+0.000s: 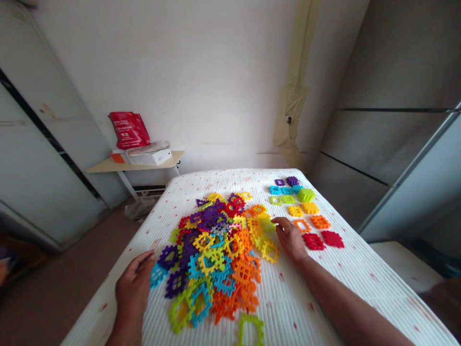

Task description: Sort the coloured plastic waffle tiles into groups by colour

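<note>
A heap of interlocking plastic waffle blocks (pixel 216 254) in several colours spreads over the middle of the bed. At its left edge is my left hand (pixel 133 283), fingers curled together against a blue waffle block (pixel 157 275) that it partly covers. My right hand (pixel 291 239) reaches the heap's right side. Its index finger and thumb close at the edge of a light green waffle block (pixel 268 224), beside yellow blocks (pixel 255 226). The exact grip on both pieces is partly hidden.
Sorted blocks stand to the right in colour rows: purple (pixel 292 181), blue (pixel 286 191), green (pixel 306 195), yellow (pixel 310 207), orange (pixel 320 221) and red (pixel 333 239). A green frame block (pixel 250 324) lies near me. Behind left, a small table (pixel 104 166) bears a red bag (pixel 127 130).
</note>
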{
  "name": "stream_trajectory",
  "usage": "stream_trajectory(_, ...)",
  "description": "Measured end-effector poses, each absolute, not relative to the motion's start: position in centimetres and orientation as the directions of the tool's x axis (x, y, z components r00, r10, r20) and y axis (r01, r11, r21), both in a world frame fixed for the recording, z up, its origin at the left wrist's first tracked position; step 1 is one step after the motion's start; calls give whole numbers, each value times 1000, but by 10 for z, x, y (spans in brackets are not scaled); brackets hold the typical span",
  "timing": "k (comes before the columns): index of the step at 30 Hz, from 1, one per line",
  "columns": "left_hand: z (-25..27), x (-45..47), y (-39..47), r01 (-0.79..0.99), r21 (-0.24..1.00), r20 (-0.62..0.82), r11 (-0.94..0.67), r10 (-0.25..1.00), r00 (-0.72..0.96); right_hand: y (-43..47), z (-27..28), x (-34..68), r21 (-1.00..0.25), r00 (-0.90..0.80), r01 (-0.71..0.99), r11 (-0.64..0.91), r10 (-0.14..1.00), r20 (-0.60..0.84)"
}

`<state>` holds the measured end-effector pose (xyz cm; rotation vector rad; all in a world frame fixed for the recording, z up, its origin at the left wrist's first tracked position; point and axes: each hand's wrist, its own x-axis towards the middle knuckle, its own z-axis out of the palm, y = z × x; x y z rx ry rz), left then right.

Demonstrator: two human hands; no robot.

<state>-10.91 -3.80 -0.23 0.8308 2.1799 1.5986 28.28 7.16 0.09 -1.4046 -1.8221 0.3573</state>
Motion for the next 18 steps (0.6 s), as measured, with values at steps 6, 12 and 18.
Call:
stream_trajectory(6,-2,-108,-38,254,948,98,192,583,-807,78,-5,286,-688,2,660,302,915,404)
stream_trajectory(12,-6,-112,-38,263,949,118,176,574,-810,85,-15,291,-691,40,634,348,877,479)
stream_trajectory(18,-9,-114,-36,238,960,118,146,559,-820,89,-5,286,-502,-126,738,451,823,554)
